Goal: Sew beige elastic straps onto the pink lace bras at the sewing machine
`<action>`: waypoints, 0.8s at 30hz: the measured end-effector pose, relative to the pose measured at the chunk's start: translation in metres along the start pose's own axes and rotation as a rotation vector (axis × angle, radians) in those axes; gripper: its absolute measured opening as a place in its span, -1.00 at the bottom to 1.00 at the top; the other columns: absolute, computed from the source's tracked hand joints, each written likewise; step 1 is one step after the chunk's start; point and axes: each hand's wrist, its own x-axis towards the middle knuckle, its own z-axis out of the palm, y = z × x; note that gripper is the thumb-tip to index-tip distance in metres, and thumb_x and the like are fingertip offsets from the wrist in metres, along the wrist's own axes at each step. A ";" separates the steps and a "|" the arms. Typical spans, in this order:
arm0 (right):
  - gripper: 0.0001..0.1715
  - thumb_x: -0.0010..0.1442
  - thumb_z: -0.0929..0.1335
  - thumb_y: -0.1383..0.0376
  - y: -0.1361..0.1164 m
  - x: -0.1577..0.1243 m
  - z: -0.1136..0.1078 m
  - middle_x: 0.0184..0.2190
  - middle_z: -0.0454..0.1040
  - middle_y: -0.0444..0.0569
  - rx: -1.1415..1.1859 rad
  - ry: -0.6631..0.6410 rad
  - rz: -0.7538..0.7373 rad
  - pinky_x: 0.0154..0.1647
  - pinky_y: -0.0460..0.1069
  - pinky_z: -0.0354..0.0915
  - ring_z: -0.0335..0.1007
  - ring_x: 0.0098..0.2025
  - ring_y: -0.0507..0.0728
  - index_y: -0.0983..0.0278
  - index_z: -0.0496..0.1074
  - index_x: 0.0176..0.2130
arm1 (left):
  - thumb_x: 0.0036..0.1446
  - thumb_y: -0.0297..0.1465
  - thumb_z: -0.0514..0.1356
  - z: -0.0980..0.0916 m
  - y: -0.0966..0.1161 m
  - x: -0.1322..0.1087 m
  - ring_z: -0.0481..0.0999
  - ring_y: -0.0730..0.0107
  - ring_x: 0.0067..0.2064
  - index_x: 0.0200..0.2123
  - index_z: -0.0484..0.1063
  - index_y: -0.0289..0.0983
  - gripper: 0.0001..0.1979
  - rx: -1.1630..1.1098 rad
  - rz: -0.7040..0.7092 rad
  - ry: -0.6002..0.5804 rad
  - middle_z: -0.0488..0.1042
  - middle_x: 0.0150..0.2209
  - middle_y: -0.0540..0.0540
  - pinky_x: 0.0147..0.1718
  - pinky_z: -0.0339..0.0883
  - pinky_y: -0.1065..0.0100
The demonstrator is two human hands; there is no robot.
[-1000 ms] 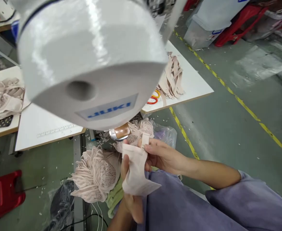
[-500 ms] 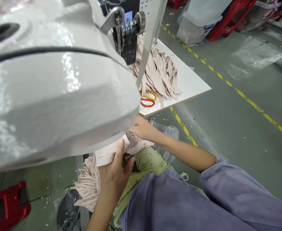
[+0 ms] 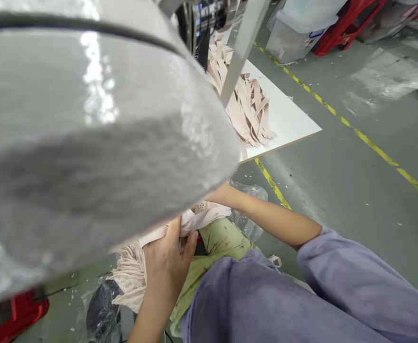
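A large pale sewing machine head (image 3: 98,157) fills the upper left and hides the needle area. Under its lower edge lies a beige lace garment piece (image 3: 211,216). My left hand (image 3: 166,262) grips this fabric at its left part, index finger over the cloth and thumb held apart; the other fingertips are hidden. My right hand (image 3: 222,194) reaches to the fabric's far right side, its fingers covered by the machine head. Gathered beige lace fabric (image 3: 128,274) hangs just left of my left hand.
Beige fabric strips (image 3: 248,109) are heaped on a white tabletop (image 3: 291,121) beyond the machine. A pale upright bar (image 3: 243,57) crosses before them. A clear plastic bag (image 3: 252,224) lies beside my right forearm. Red stools (image 3: 26,312) and a plastic bin (image 3: 291,35) stand around.
The view has moved closer to the machine head, which now covers the scissors, most of the control panel and more of the fabric. Both hands stay in nearly the same place at the cloth.
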 end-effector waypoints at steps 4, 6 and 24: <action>-0.89 0.19 0.32 0.34 0.000 0.002 -0.001 -0.20 0.41 0.00 0.031 0.048 -0.055 -0.09 0.08 0.36 0.36 -0.12 0.20 0.24 0.40 -0.22 | 0.25 -0.21 0.20 0.002 0.001 0.001 0.59 0.16 -0.30 0.30 0.23 -0.25 -0.40 0.238 0.091 0.004 0.60 -0.31 -0.15 -0.32 0.37 0.31; -0.89 0.18 0.31 0.36 0.000 0.003 -0.002 -0.19 0.41 0.00 0.036 0.045 -0.072 -0.11 0.07 0.36 0.36 -0.16 0.18 0.26 0.40 -0.22 | 0.26 -0.20 0.19 0.003 0.002 0.001 0.61 0.16 -0.27 0.33 0.18 -0.26 -0.37 0.275 0.108 0.021 0.61 -0.27 -0.17 -0.29 0.39 0.29; -0.89 0.28 0.35 0.26 0.008 -0.019 -0.006 -0.14 0.39 -0.03 0.249 0.212 0.021 -0.28 -0.05 0.29 0.32 -0.26 0.03 0.25 0.41 -0.19 | 0.21 -0.08 0.20 0.016 0.001 -0.021 0.51 -0.23 0.10 0.41 -0.08 -0.41 -0.11 0.325 0.009 0.148 0.46 0.11 -0.51 -0.02 0.45 -0.11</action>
